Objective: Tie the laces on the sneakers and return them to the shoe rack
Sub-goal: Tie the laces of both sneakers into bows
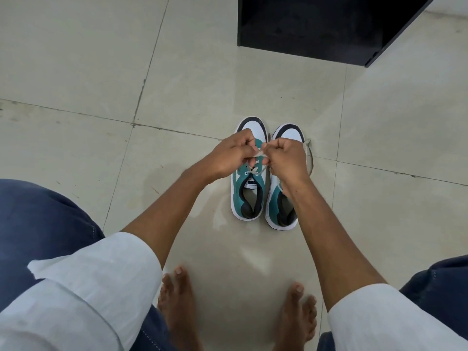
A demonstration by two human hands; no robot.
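Two teal, white and black sneakers stand side by side on the tiled floor, toes pointing away from me. Over the left sneaker my left hand and my right hand each pinch an end of its pale lace, fingers closed on it above the tongue. The right sneaker is partly hidden under my right wrist. Its loose lace trails onto the floor beside its toe.
A black piece of furniture stands on the floor beyond the sneakers at the upper right. My bare feet and blue-trousered knees frame the bottom of the view. Pale floor tiles spread to the left.
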